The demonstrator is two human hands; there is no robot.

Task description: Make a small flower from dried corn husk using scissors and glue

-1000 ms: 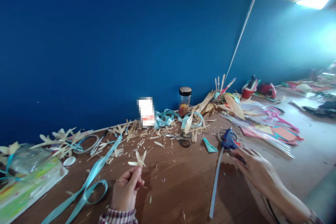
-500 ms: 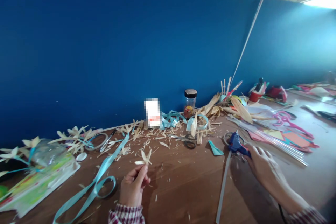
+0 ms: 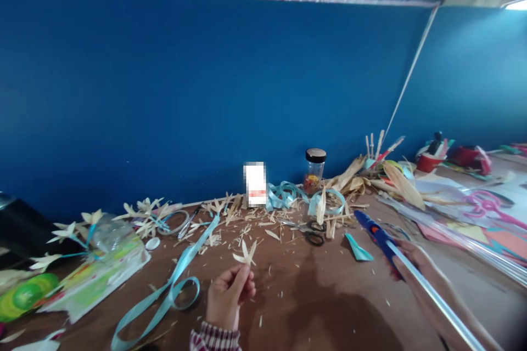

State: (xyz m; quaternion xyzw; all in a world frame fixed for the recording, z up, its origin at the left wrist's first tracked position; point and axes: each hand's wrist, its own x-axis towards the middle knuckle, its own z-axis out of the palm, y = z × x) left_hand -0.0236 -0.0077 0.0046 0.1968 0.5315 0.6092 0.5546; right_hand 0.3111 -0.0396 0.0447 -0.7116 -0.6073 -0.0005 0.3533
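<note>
Between the thumb and fingers of my left hand [image 3: 228,293] is a small pale flower [image 3: 246,254] of dried husk petals, held upright above the brown table [image 3: 296,285]. My right hand [image 3: 420,269] is wrapped round the handle of a blue glue gun [image 3: 376,233], raised off the table with its nozzle toward the far left. A long clear glue stick [image 3: 436,304] sticks out of its back, over my forearm. Black-handled scissors [image 3: 313,233] and a folded piece of light blue ribbon [image 3: 359,248] lie between my hands, farther back.
Light blue ribbon [image 3: 181,279] trails left of my left hand. Finished husk flowers [image 3: 69,230] and a green tape roll [image 3: 27,296] sit at far left. A black-lidded jar [image 3: 315,170], husk scraps, pink scissors [image 3: 488,205] and a red cup [image 3: 430,162] stand or lie toward the blue partition [image 3: 206,93].
My right hand has lifted the glue gun off the table and turned it, so the glue stick now points toward me. The view has shifted left; my left hand still holds the flower.
</note>
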